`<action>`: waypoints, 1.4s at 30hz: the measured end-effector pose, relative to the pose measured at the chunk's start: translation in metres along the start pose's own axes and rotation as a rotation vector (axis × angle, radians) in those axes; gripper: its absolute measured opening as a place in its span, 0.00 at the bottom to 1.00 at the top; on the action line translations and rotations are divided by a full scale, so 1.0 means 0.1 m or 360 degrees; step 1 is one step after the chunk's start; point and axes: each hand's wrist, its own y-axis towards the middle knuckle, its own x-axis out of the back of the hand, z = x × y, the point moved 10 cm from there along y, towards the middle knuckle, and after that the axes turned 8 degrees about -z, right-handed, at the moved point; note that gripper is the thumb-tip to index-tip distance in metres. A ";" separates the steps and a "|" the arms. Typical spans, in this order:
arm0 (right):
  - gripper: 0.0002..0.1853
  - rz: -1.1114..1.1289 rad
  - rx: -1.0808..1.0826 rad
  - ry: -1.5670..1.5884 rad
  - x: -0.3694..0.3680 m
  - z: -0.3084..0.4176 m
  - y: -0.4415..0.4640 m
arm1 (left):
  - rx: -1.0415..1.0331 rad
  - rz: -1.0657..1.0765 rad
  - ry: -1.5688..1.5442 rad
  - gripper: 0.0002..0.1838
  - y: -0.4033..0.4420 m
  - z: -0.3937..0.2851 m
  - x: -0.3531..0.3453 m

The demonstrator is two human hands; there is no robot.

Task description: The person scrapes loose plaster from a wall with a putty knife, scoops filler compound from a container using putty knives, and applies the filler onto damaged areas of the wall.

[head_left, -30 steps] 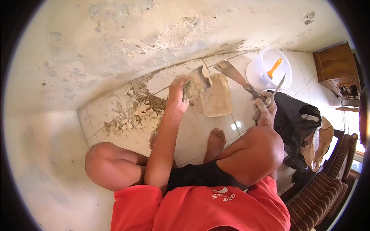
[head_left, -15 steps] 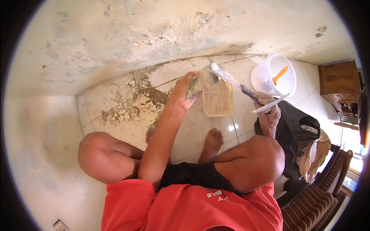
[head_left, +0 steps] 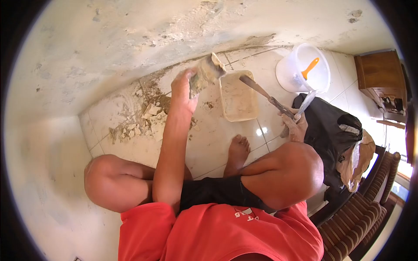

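Note:
My left hand [head_left: 185, 87] is wrapped round a wide putty-smeared scraper [head_left: 204, 75], with pale filler along its far edge. It is held up in front of the wall, left of a shallow rectangular tub [head_left: 238, 114] coated with beige filler. My right hand [head_left: 295, 127] is closed round a putty knife [head_left: 261, 92], its narrow-looking blade pointing up and left over the tub's right side. A whitish, flat-edged piece [head_left: 308, 103] sticks up by the same hand; I cannot tell whether it is a separate tool.
The patchy wall [head_left: 174, 35] curves along the far side. Plaster flakes and dirt [head_left: 150, 117] lie on the tiles. A white bucket [head_left: 289, 71] holds an orange-handled tool [head_left: 310, 68]. To the right are a black bag [head_left: 328, 124], brown paper [head_left: 358, 156], a striped seat [head_left: 352, 222] and a wooden cabinet [head_left: 379, 74].
My left hand has moved left and up with the scraper, away from the knife. The right-hand knife has dropped lower and turned, so its blade looks narrower. The view has shifted slightly.

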 end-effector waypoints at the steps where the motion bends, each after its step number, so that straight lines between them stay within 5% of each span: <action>1: 0.15 -0.0016 0.0009 0.0001 -0.02 0.01 -0.02 | 0.0098 -0.0038 0.0068 0.08 0.03 0.16 0.06; 5: 0.16 -0.0040 -0.0323 0.0419 -0.20 -0.13 -0.06 | 0.0408 -0.0133 0.0063 0.04 -0.22 0.60 -0.01; 8: 0.16 -0.0014 -0.0164 0.0460 -0.37 -0.02 -0.07 | 0.0594 0.0321 -0.0196 0.04 -0.23 0.97 -0.19; 11: 0.16 -0.0045 0.0270 0.0497 -0.41 0.26 -0.13 | 0.0830 0.0215 -0.0359 0.04 -0.35 1.16 -0.24; 15: 0.13 -0.0009 0.0772 -0.0100 -0.29 0.45 -0.13 | 0.0997 0.0184 -0.0277 0.04 -0.41 1.12 -0.24; 21: 0.15 0.0044 0.0937 -0.0489 -0.18 0.60 -0.09 | 0.1146 0.0107 -0.0567 0.02 -0.49 1.14 -0.30; 25: 0.17 -0.0014 0.0892 -0.0604 -0.01 0.67 -0.07 | 0.0870 0.0147 -0.0565 0.00 -0.24 0.83 -0.13; 31: 0.19 -0.0611 0.0427 -0.0539 0.64 1.37 0.03 | 0.0410 0.0282 -0.0329 0.04 -0.14 0.44 -0.18; 35: 0.18 -0.0870 0.0553 -0.1020 0.83 1.99 0.48 | 0.0369 -0.0161 0.0001 0.04 -0.25 0.43 -0.12; 42: 0.18 -0.0565 0.0495 -0.1348 0.64 1.14 2.02 | 0.0381 0.0087 -0.0049 0.05 -0.24 0.58 -0.18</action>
